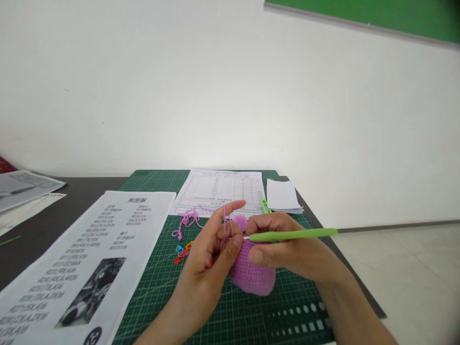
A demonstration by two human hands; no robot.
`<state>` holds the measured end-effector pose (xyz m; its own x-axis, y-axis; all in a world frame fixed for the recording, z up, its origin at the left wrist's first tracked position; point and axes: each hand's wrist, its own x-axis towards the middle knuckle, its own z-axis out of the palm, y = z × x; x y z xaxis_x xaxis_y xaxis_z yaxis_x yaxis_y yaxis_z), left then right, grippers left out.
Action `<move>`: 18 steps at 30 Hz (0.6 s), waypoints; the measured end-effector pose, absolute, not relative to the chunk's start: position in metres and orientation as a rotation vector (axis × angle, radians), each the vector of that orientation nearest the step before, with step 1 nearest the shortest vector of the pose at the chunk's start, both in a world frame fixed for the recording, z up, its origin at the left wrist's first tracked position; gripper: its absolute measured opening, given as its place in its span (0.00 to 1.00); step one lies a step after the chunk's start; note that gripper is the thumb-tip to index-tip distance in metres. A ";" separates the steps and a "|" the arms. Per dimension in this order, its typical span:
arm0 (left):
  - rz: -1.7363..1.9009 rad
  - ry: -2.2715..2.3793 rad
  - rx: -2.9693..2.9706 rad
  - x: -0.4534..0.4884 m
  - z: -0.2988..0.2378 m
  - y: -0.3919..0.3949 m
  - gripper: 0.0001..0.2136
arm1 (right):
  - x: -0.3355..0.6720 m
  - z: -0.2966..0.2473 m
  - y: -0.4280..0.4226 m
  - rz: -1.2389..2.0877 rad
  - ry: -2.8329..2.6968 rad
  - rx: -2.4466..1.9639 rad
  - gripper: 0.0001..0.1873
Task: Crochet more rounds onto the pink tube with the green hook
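My left hand (210, 251) pinches the rim of a pink crocheted piece (251, 273), with pink yarn (225, 221) looped over its raised index finger. My right hand (287, 251) grips a green crochet hook (293, 235), its metal tip pointing left into the top edge of the pink piece. Both hands hover over a green cutting mat (244, 311). The lower part of the crocheted piece hangs below my fingers.
A printed pattern sheet (93, 258) with a photo lies on the left. A table form (219, 191) and a white note (283, 195) lie at the mat's far edge. Loose pink yarn (187, 221) and coloured stitch markers (181, 252) sit mid-mat. More papers (25, 187) lie far left.
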<state>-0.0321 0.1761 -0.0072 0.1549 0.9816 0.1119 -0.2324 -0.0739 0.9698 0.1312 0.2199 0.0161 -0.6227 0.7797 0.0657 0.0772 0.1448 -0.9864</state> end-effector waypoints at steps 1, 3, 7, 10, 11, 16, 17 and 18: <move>1.261 0.882 1.186 -0.033 -0.006 0.176 0.17 | 0.134 0.017 0.220 1.614 -1.832 -0.802 0.22; 1.284 0.886 1.188 -0.033 -0.005 0.175 0.17 | 0.138 0.016 0.220 1.759 -1.827 -0.748 0.21; 1.306 0.842 1.148 -0.033 -0.002 0.173 0.17 | 0.143 0.013 0.220 1.903 -1.815 -0.608 0.19; 1.305 0.789 1.097 -0.032 -0.001 0.173 0.18 | 0.147 0.014 0.223 1.926 -1.837 -0.563 0.16; 1.316 0.775 1.082 -0.032 0.000 0.173 0.18 | 0.148 0.016 0.224 1.881 -1.881 -0.561 0.13; 1.369 0.774 1.068 -0.033 0.001 0.173 0.17 | 0.160 0.011 0.224 1.507 -2.028 -0.490 0.22; 1.373 0.785 1.071 -0.033 0.001 0.173 0.17 | 0.163 0.008 0.223 1.468 -2.022 -0.503 0.25; 1.387 0.798 1.072 -0.033 0.001 0.173 0.17 | 0.166 0.005 0.223 1.446 -2.020 -0.533 0.29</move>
<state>-0.0332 0.1725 0.0009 0.0696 0.9860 0.1515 -0.3640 -0.1163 0.9241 0.1661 0.2227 0.0051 -0.7444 0.6262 0.2318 -0.0173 0.3289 -0.9442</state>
